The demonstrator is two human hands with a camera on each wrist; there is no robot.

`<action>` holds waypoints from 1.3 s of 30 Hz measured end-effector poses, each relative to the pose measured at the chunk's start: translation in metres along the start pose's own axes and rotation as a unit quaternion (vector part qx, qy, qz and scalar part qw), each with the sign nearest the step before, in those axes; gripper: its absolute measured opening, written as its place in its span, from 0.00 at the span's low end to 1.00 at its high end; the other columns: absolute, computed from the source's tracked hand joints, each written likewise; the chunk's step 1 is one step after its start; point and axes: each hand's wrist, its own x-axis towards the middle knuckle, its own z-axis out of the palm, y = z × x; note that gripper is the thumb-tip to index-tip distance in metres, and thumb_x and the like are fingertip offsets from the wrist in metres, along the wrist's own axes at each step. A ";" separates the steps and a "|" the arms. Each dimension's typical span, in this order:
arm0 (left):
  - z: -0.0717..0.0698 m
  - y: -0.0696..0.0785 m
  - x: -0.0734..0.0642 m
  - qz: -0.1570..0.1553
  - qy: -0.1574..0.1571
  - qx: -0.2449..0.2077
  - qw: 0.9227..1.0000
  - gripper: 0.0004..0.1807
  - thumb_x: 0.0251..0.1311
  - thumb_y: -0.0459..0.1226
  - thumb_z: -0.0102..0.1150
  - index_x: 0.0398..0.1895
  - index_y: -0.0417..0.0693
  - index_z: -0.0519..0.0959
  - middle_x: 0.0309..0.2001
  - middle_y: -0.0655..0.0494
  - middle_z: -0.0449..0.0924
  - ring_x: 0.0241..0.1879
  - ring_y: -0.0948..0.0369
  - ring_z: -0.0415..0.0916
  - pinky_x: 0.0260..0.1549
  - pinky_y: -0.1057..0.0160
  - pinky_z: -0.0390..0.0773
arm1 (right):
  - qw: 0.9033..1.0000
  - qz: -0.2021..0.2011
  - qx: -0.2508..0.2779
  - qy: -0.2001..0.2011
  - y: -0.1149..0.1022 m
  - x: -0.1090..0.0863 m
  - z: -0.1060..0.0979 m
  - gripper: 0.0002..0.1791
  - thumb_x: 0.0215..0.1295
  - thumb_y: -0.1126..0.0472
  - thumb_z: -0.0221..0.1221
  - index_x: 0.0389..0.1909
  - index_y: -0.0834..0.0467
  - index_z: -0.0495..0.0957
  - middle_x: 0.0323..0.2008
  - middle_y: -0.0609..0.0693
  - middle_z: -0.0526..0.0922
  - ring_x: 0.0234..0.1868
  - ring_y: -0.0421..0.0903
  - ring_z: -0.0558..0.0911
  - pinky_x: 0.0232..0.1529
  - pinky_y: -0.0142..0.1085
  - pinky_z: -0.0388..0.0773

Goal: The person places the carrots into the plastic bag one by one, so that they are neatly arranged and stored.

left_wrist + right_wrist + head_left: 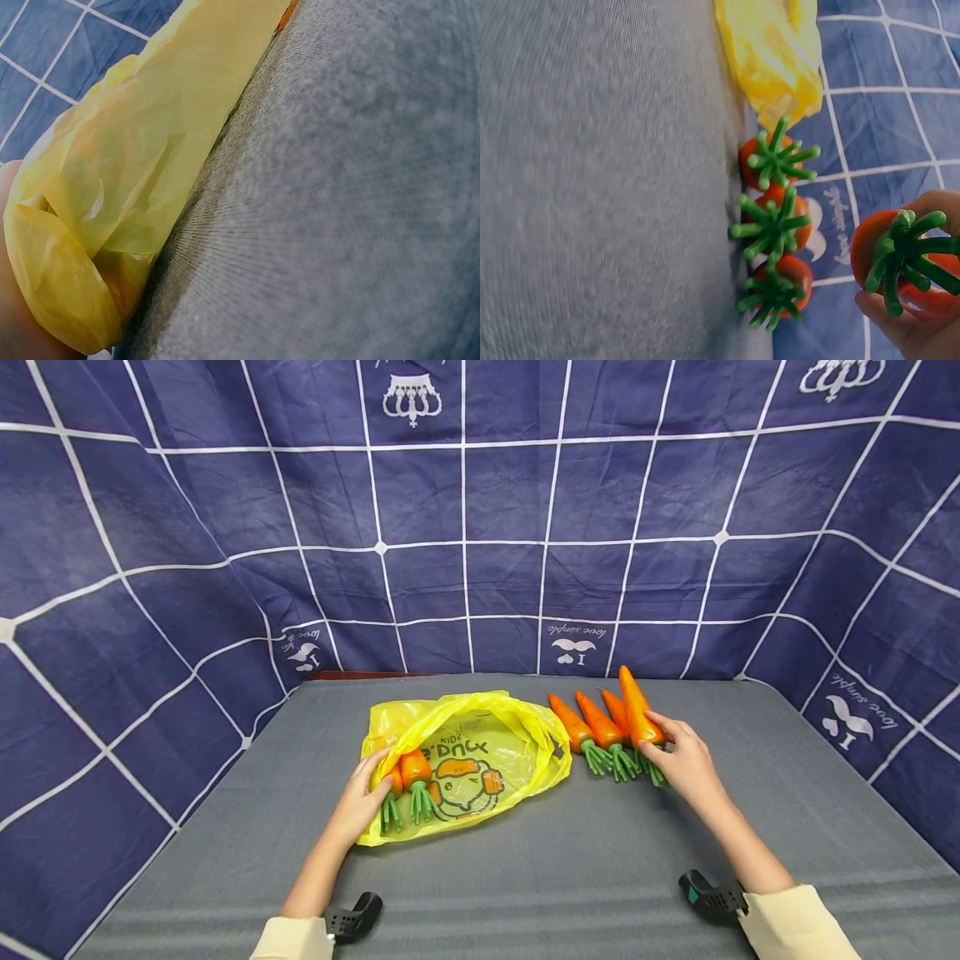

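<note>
A yellow plastic bag [495, 768] with a printed duck lies on its side, its mouth spread wide. My left hand [358, 803] grips the left edge of that mouth, thumb inside the opening. In the left wrist view, folds of the bag [142, 172] hide most of this hand. Two orange carrots with green stems, one a carrot [415, 768] in plain sight, lie in the bag beside my left thumb. My right hand [686, 760] holds another carrot [637, 706] by its thick stem end, tip pointing away. The right wrist view shows this carrot [870, 244] raised off the table.
Three more carrots lie side by side between the bag and my right hand: a left carrot [572, 723], a middle carrot [598, 720] and a partly hidden carrot [615, 710]. The grey table [570, 868] ends at a blue checked cloth [502, 585] behind.
</note>
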 end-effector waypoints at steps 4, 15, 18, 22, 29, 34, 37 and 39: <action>0.000 -0.001 0.000 0.002 0.002 -0.004 1.000 0.25 0.62 0.35 0.48 0.63 0.47 0.62 0.66 0.41 0.56 0.67 0.43 0.51 0.61 0.37 0.51 | 1.000 -0.012 0.002 -0.004 -0.009 -0.003 -0.001 0.28 0.61 0.58 0.56 0.62 0.60 0.65 0.53 0.65 0.70 0.50 0.62 0.74 0.45 0.52 0.74; -0.001 -0.003 0.001 0.003 0.002 0.000 1.000 0.25 0.63 0.35 0.48 0.64 0.47 0.62 0.66 0.41 0.56 0.66 0.44 0.51 0.61 0.38 0.52 | 0.999 -0.047 0.010 -0.002 -0.023 -0.010 0.008 0.27 0.57 0.61 0.60 0.59 0.60 0.69 0.50 0.62 0.73 0.47 0.58 0.76 0.46 0.52 0.74; -0.001 -0.003 0.001 0.001 0.002 -0.002 1.000 0.25 0.63 0.35 0.48 0.64 0.47 0.62 0.66 0.42 0.56 0.66 0.44 0.51 0.61 0.38 0.52 | 0.999 -0.053 0.004 -0.006 -0.027 -0.012 0.011 0.27 0.55 0.61 0.61 0.58 0.59 0.71 0.50 0.62 0.74 0.47 0.56 0.76 0.46 0.51 0.73; -0.001 -0.003 0.001 0.000 0.001 -0.001 1.000 0.25 0.63 0.35 0.48 0.64 0.48 0.62 0.66 0.42 0.56 0.66 0.43 0.51 0.60 0.37 0.52 | 0.998 -0.056 0.001 -0.019 -0.033 -0.016 0.015 0.27 0.55 0.60 0.61 0.57 0.57 0.71 0.51 0.60 0.75 0.48 0.55 0.75 0.45 0.48 0.72; 0.000 -0.002 0.001 0.003 0.003 0.003 1.000 0.25 0.63 0.35 0.48 0.64 0.47 0.62 0.65 0.41 0.57 0.66 0.43 0.52 0.60 0.37 0.52 | 0.997 -0.073 0.014 -0.028 -0.042 -0.026 0.023 0.26 0.54 0.60 0.62 0.56 0.56 0.73 0.51 0.57 0.75 0.47 0.51 0.76 0.41 0.41 0.77; 0.000 -0.002 0.001 0.004 0.002 0.000 1.000 0.24 0.62 0.35 0.48 0.63 0.47 0.62 0.65 0.41 0.57 0.66 0.43 0.52 0.60 0.37 0.52 | 0.996 -0.074 0.035 -0.041 -0.046 -0.031 0.029 0.25 0.54 0.60 0.62 0.56 0.56 0.73 0.52 0.56 0.75 0.47 0.50 0.76 0.40 0.37 0.78; 0.000 -0.002 0.001 0.000 0.001 0.000 1.000 0.25 0.62 0.35 0.48 0.64 0.47 0.62 0.65 0.41 0.57 0.66 0.43 0.51 0.60 0.36 0.52 | 0.995 -0.076 0.048 -0.048 -0.048 -0.034 0.032 0.25 0.54 0.62 0.62 0.56 0.55 0.73 0.51 0.55 0.76 0.46 0.48 0.75 0.40 0.35 0.78; 0.000 -0.002 0.001 -0.001 0.001 -0.001 1.000 0.25 0.63 0.35 0.48 0.64 0.48 0.62 0.66 0.42 0.56 0.66 0.43 0.51 0.60 0.37 0.52 | 0.994 -0.080 0.050 -0.053 -0.050 -0.035 0.034 0.25 0.54 0.62 0.62 0.56 0.55 0.73 0.50 0.54 0.76 0.43 0.46 0.75 0.38 0.31 0.77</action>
